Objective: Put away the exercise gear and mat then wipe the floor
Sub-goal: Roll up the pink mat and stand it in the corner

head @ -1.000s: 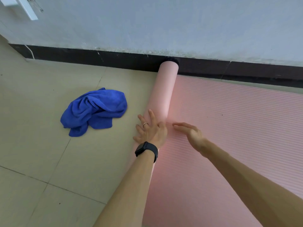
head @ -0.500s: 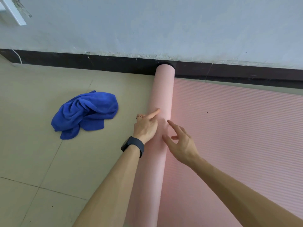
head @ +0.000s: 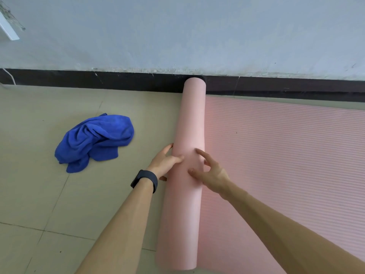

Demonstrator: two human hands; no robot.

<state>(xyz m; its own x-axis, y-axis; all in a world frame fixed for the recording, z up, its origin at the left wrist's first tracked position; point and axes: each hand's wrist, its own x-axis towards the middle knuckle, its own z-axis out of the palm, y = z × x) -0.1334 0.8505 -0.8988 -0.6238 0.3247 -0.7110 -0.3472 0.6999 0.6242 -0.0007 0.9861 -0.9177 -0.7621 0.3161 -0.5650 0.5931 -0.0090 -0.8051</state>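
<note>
A tiled floor [head: 59, 194] runs up to a pale wall [head: 177, 32] with a dark skirting [head: 98, 80]. The pink mat [head: 286, 155] lies flat on the right, and its rolled part, the roll [head: 189, 119], reaches from the skirting back toward the person. A crumpled blue cloth [head: 94, 141] sits on the tiles, apart from the roll on its left. A second ago both hands lay pressed on the roll near its seam; half a second ago they had lifted, fingers pointing. Now they are set down again. The left hand [head: 164, 163], with a watch [head: 145, 179] on its wrist, cups the roll's left side, thumb over the top and fingers tucked along the side. The right hand [head: 211, 173] is spread and released, only its fingertips touching the top of the roll. The roll looks a little thicker than before, so this reads as a fresh grip between pushes. Most of the mat is not yet rolled, and the cloth lies untouched, so wiping is some way off.
</note>
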